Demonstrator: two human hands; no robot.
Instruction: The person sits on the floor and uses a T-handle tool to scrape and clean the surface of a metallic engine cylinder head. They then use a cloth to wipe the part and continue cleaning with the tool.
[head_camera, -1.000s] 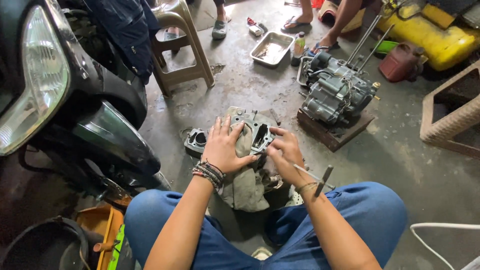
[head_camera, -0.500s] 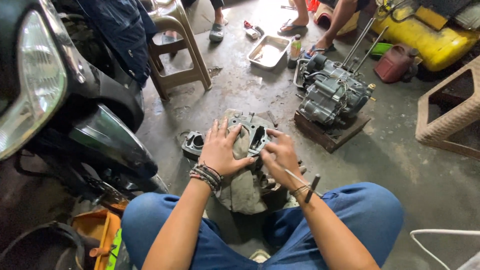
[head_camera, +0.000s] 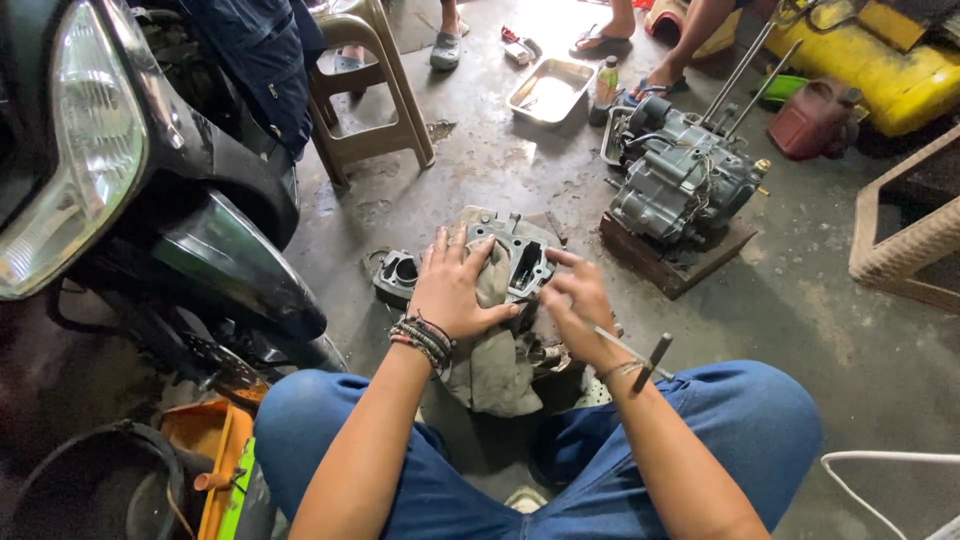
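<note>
Hands (head_camera: 455, 290) on rag-wrapped cylinder head (head_camera: 520, 262)

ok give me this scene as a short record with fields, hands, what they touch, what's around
left hand: flat on a grey rag draped over a metal engine part
right hand: fingers on the engine part's edge, holding a thin T-handle tool
floor: stained concrete
nearby: engine block on a wooden board, small metal part left of the hands, metal tray, plastic stool, motorbike at left
others: feet in sandals at the top
</note>
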